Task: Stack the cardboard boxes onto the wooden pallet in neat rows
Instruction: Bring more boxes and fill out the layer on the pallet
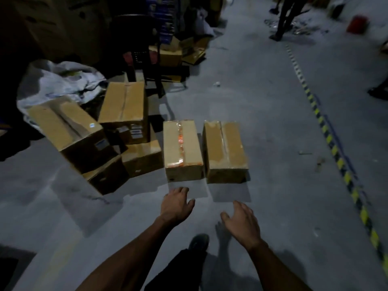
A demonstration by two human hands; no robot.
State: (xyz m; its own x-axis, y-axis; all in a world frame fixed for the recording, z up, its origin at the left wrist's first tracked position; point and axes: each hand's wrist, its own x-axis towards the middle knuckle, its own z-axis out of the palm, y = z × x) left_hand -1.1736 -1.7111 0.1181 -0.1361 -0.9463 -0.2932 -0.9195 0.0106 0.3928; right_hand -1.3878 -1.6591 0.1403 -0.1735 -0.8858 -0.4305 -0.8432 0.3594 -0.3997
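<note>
Both hands reach out empty with fingers spread, the left hand (177, 203) just short of the taped box (182, 148) at twelve o'clock and the right hand (241, 221) below its neighbour (225, 149) at one o'clock, so the step looks like picking up a box. Next comes a grip on the short ends and a lift (no pallet is in view). Six boxes show: these two on the floor (273, 122), four heaped at ten o'clock (123, 106).
</note>
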